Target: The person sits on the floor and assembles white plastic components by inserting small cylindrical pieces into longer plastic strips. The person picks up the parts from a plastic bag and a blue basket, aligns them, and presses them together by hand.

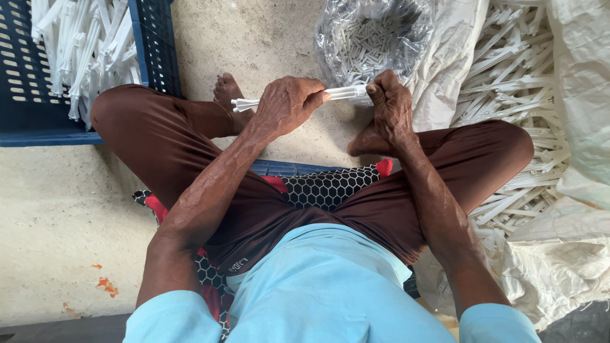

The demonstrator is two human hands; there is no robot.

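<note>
Soft, even daylight fills the view, bright without harsh shadow; only faint shade lies on the floor beside the legs. The clear bag at the top shows small glints, and the white sack at right is nearly washed out. Focus is sharp throughout, with slight wide-angle stretching at the edges

A floor-level workshop: bare concrete floor, blue crate and sacks of white plastic parts.

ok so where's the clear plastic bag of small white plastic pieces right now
In the head view the clear plastic bag sits open on the concrete floor at top centre, just beyond the right hand, with the white woven sack against its right side.
</note>
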